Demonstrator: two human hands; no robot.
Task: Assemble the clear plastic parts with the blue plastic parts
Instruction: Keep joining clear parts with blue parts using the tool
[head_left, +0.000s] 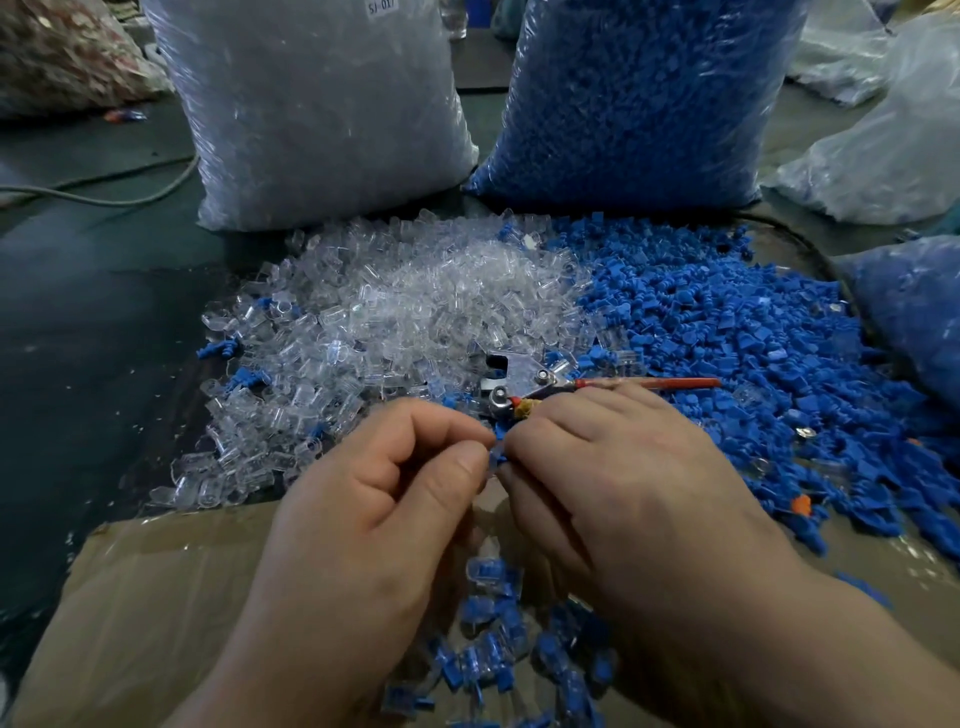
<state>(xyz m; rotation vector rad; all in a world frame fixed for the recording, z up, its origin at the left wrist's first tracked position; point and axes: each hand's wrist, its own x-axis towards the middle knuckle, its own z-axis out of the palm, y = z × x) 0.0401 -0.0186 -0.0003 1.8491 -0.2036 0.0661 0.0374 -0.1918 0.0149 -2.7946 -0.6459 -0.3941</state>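
A heap of clear plastic parts (395, 317) lies on the table, with a heap of blue plastic parts (737, 332) to its right. My left hand (374, 509) and my right hand (634, 483) meet fingertip to fingertip in front of the heaps. Between the fingertips sits a small blue part (500, 453) with a clear part against it on the left, mostly hidden by my fingers. Below my hands, several joined clear-and-blue pieces (493, 618) lie in a cardboard box (156, 597).
A metal tool with red handles (550, 387) rests on the parts just beyond my right hand. At the back stand a big bag of clear parts (322, 104) and a big bag of blue parts (639, 98). More bags lie at the right, and a cable (104, 195) at the left.
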